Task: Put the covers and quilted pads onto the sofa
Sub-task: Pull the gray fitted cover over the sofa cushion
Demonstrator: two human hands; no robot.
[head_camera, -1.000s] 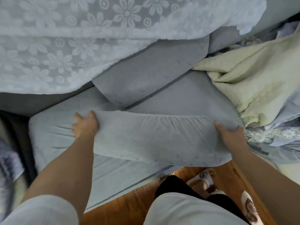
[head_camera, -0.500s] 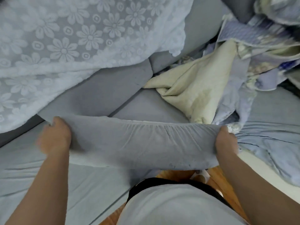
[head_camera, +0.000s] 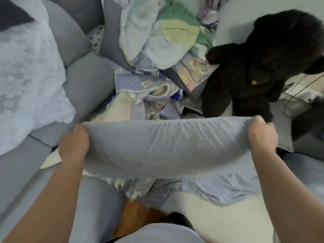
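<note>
The left hand (head_camera: 73,142) and right hand (head_camera: 262,135) are gripping the soft grey stretch-fabric cover (head_camera: 166,148), holding it taut between them. It is looking light and limp, so holding its gathered edge probably suits best.

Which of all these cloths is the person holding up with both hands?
The plain grey cover, stretched between the left hand and right hand. The patterned quilted pads lie heaped behind it, and the white lace cloth drapes the sofa's back, untouched.

Soft, even daylight with no hard shadows or glare. Overall image slightly blurred. Beyond the right hand (head_camera: 262,135), the black plush toy (head_camera: 254,64) loses detail in darkness. Wide-angle bending at edges.
</note>
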